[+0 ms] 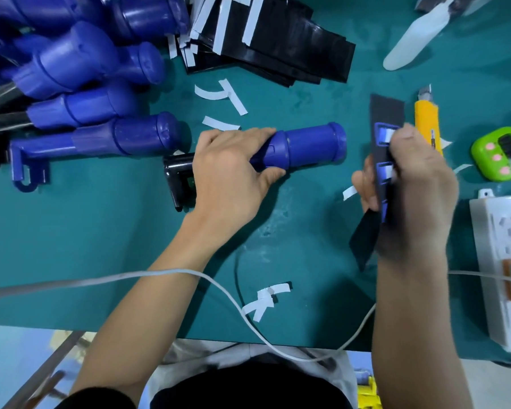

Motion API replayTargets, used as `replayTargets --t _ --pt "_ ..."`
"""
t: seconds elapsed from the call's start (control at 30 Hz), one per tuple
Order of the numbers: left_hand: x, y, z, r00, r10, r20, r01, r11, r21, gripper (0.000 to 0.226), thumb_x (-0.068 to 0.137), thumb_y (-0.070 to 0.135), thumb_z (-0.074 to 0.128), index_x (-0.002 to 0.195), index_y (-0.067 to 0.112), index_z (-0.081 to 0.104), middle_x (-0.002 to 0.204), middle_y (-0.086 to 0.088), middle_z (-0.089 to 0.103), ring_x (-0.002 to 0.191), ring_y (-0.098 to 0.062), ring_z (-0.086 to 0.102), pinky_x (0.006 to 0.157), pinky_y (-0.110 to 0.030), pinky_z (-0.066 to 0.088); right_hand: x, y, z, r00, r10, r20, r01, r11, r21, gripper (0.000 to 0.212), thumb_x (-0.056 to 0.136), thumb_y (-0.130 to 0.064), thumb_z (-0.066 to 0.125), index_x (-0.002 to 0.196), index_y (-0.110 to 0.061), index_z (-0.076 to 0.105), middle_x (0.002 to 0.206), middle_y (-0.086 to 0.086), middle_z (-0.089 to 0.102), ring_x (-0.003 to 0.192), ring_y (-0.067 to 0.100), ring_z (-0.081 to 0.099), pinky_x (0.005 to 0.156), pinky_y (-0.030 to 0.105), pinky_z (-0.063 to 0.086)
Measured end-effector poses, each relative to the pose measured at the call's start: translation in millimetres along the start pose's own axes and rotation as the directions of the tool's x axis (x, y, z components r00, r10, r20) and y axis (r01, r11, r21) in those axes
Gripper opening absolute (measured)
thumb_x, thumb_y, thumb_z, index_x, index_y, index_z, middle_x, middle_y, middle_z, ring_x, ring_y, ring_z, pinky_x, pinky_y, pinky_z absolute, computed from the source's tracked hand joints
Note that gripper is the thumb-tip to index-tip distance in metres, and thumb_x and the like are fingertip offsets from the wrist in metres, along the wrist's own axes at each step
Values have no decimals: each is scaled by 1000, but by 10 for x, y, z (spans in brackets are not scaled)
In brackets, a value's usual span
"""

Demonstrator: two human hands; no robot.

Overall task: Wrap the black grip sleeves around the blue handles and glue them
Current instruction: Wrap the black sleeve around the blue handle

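Note:
A blue handle (310, 146) lies on its side in the middle of the green table (101, 237), its rounded end pointing right. My left hand (233, 172) grips its narrower left part, where a black fitting (179, 180) sticks out. My right hand (413, 184) holds a black grip sleeve (385, 113) upright to the right of the handle, apart from it. Blue windows with white strips show on the sleeve's face. My fingers pinch it around the middle. A stack of black sleeves (278, 51) with white tape strips lies at the back.
A pile of blue handles (80, 84) fills the back left. A yellow utility knife (427, 122), a green timer (500, 153) and a white power strip (502, 261) sit at the right. White backing strips (266, 299) and a white cable (219, 286) lie near the front edge. A white spatula (416, 39) lies far right.

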State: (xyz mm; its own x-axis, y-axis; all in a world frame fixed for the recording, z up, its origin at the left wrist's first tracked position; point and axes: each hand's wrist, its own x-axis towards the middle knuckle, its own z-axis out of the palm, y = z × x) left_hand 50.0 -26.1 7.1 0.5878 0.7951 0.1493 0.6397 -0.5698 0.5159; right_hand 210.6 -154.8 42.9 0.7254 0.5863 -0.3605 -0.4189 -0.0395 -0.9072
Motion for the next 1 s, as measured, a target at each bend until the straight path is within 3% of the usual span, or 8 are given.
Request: replayTargets --t 0.07,0.23,0.4,0.7,0.83,1.0 --pt "-15 19 7 999 6 -42 -5 1000 15 57 64 35 94 116 18 78 106 6 78 92 -21 67 92 -24 28 -9 62 98 999 -47 10 48 987 -152 38 100 -21 54 62 -29 55 58 -12 48 50 9 40 48 24 33" --pt "-17 41 19 998 -33 -53 33 999 -6 53 65 32 93 114 18 79 107 8 78 94 -20 69 93 -26 28 38 299 227 996 -89 27 93 910 -405 33 96 -25 56 65 -34 56 61 -14 57 58 8 48 56 28 40" --pt "-22 61 30 997 -49 -55 48 999 -24 49 68 32 92 113 20 78 106 8 78 95 -20 68 93 -25 28 74 391 204 996 -88 15 86 908 -409 33 96 -27 56 65 -37 62 59 -16 59 56 4 48 53 23 41" --pt "-19 53 35 996 -56 -71 54 998 -25 49 66 28 91 113 18 79 102 9 78 92 -20 67 91 -26 29 114 507 192 997 -78 -8 67 899 -434 26 93 -32 57 68 -26 63 62 -9 64 59 10 52 58 30 44" --pt "-20 59 34 996 -58 -66 56 998 -27 50 67 28 91 114 18 79 105 9 78 94 -20 68 92 -25 28 128 525 183 996 -86 -20 68 896 -439 24 93 -31 57 76 -13 61 61 -7 61 59 11 50 57 30 43" --pt "-21 70 26 996 -57 -73 55 998 -26 47 68 28 91 112 17 79 102 8 78 93 -20 68 91 -24 28 129 529 182 996 -86 -37 60 884 -464 26 92 -32 58 74 -14 64 58 -4 62 56 11 50 56 30 42"
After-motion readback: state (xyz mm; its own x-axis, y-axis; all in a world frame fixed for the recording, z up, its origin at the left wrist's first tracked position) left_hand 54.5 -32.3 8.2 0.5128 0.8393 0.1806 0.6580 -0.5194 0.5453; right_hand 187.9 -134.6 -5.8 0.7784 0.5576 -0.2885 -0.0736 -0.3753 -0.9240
